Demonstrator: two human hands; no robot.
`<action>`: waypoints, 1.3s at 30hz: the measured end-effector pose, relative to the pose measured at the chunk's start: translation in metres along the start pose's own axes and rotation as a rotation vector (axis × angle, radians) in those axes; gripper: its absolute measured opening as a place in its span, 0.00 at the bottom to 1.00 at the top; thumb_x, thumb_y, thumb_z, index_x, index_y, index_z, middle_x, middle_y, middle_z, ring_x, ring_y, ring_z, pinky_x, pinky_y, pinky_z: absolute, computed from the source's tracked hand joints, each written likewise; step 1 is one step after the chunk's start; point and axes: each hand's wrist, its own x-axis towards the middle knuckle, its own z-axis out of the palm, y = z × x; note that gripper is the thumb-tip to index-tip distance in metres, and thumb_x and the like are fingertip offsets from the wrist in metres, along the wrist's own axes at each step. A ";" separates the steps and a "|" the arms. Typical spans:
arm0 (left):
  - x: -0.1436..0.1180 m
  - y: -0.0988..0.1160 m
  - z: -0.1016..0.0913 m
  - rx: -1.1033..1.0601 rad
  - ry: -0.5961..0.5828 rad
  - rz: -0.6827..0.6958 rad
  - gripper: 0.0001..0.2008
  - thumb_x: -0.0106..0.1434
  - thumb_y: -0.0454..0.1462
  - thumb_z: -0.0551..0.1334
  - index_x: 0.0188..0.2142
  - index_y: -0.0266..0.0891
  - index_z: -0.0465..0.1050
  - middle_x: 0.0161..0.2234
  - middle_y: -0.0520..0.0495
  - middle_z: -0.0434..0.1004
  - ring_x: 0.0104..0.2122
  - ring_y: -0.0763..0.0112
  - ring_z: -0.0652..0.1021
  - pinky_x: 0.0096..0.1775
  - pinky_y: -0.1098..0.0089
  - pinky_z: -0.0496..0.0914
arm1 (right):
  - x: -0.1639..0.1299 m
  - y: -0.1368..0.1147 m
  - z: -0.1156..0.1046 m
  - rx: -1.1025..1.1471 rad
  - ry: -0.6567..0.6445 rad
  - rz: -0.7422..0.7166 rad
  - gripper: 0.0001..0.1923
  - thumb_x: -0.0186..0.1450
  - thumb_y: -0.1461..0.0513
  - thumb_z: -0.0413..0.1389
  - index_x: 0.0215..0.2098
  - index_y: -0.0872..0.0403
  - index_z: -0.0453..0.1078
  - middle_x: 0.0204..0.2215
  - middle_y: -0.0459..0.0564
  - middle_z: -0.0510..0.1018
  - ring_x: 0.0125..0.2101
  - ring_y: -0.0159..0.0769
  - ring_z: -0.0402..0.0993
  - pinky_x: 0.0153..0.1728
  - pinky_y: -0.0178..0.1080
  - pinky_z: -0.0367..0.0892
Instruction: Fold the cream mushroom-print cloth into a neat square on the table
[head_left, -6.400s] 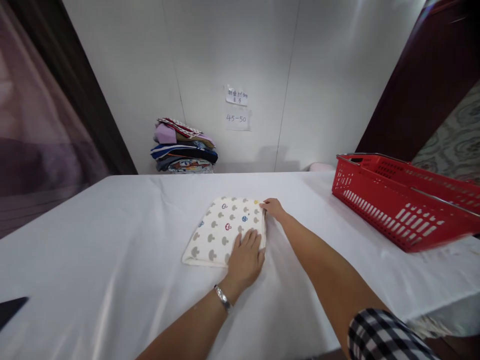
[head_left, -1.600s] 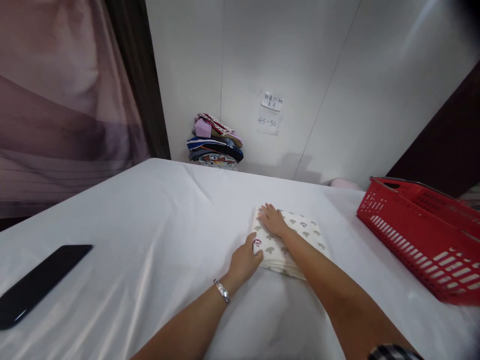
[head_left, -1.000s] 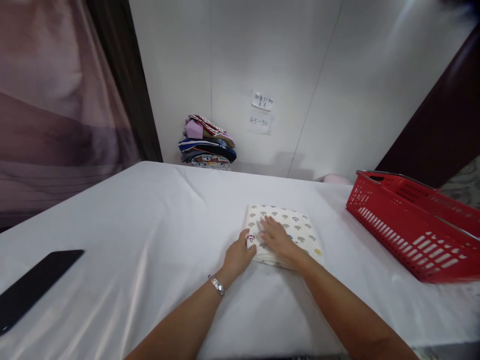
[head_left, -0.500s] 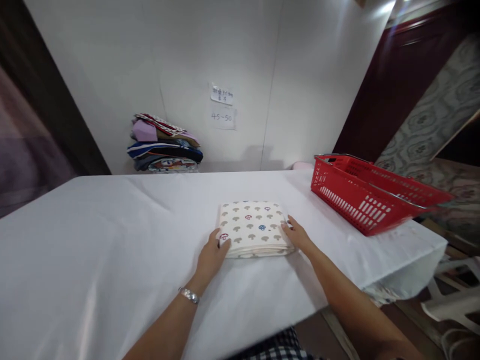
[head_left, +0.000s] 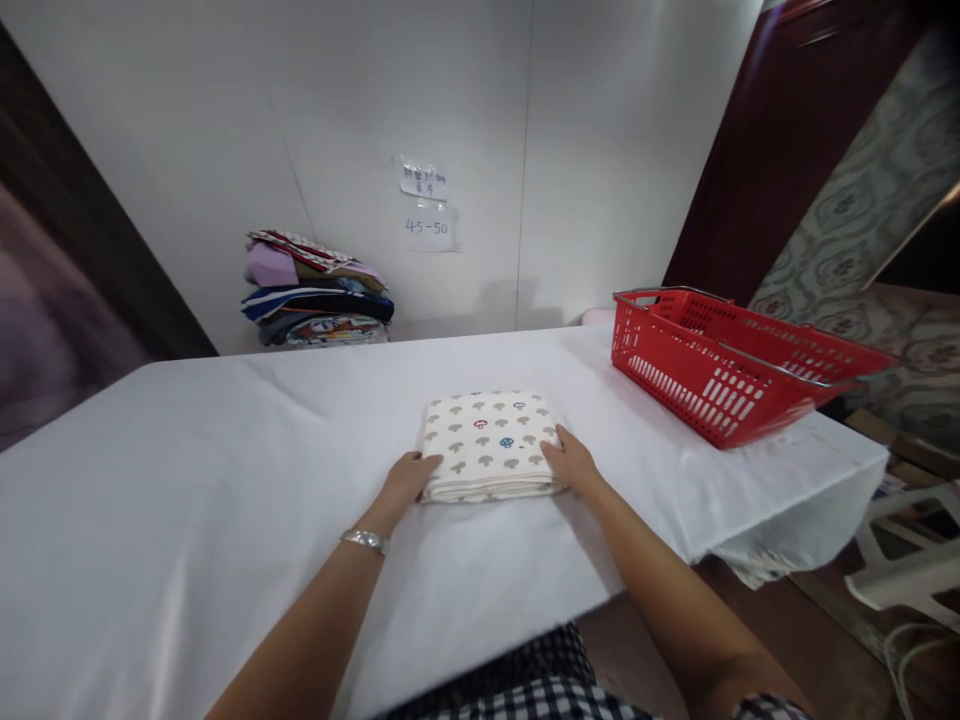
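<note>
Both hands bracket a folded cloth at its near corners on the tabletop.

The tabletop (head_left: 187, 480), draped in white, carries everything; a red basket (head_left: 720, 370) sits well apart at my right near the edge, a stack of folded clothes (head_left: 315, 290) stands against the far wall under a paper note (head_left: 424, 205). The folded mushroom-print cloth (head_left: 487, 440) lies flat in the middle, just ahead of me, square to my body so both sides are in reach. My left hand (head_left: 405, 478) presses its near-left corner, my right hand (head_left: 574, 465) its near-right corner; each grip is loose, fingers curled against the edge. Whether they pinch the layers or only touch, I cannot tell. A bracelet (head_left: 364, 541) sits on my left wrist.
</note>
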 end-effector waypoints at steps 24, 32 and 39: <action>-0.022 -0.038 -0.100 0.410 0.163 0.045 0.33 0.53 0.44 0.62 0.56 0.34 0.61 0.41 0.40 0.77 0.37 0.57 0.78 0.38 0.64 0.70 | -0.018 -0.091 0.021 -0.020 -0.037 -0.414 0.33 0.66 0.52 0.45 0.65 0.58 0.47 0.65 0.57 0.49 0.64 0.45 0.45 0.60 0.45 0.49; 0.000 -0.002 -0.050 0.817 0.217 0.547 0.28 0.63 0.46 0.55 0.58 0.35 0.60 0.64 0.38 0.51 0.64 0.56 0.52 0.61 0.56 0.49 | -0.023 -0.173 0.032 -0.077 -0.039 -0.678 0.35 0.67 0.50 0.43 0.66 0.59 0.44 0.67 0.57 0.39 0.66 0.44 0.32 0.62 0.48 0.38; 0.005 -0.028 -0.020 0.942 0.187 0.675 0.25 0.67 0.48 0.48 0.59 0.38 0.60 0.63 0.39 0.55 0.63 0.55 0.55 0.60 0.49 0.49 | 0.031 -0.138 0.069 -0.336 -0.168 -0.451 0.37 0.66 0.47 0.41 0.64 0.64 0.49 0.66 0.60 0.47 0.65 0.47 0.37 0.61 0.50 0.36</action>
